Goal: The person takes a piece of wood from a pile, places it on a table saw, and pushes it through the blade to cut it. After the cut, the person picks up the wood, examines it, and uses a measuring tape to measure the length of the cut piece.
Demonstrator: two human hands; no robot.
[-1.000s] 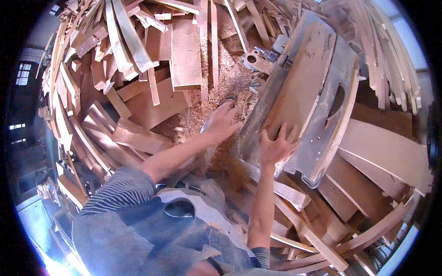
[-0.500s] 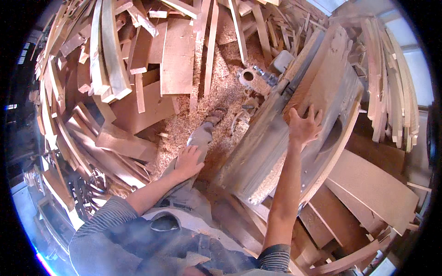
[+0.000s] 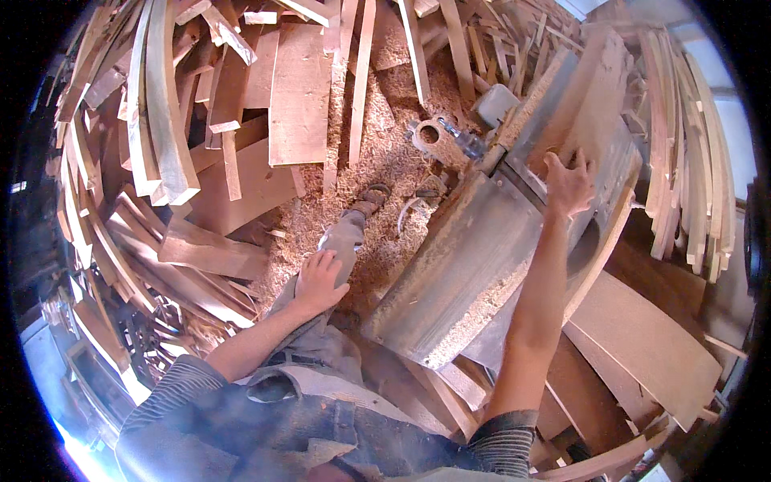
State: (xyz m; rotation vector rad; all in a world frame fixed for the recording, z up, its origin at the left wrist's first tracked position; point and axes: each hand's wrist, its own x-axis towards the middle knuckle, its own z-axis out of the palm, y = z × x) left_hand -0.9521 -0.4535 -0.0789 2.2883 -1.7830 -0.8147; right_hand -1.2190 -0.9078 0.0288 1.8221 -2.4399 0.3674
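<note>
Brown wooden plank [image 3: 588,96]: advanced farther, baring grey metal bed [image 3: 474,253]
Right hand [image 3: 572,183]: half-open on plank, unclasped
Left hand [image 3: 320,281]: loose on grey-clothed leg [image 3: 345,234]

Around us, the shavings-covered floor [image 3: 387,157] lies hemmed in by heaped planks [image 3: 213,253] on the left and long, bunched wooden strips [image 3: 683,153] at the upper right. Beyond those strips we see a pale bluish wall [image 3: 732,136]; the far left is dark, and white glare [image 3: 74,455] brightens the lower left.
</note>
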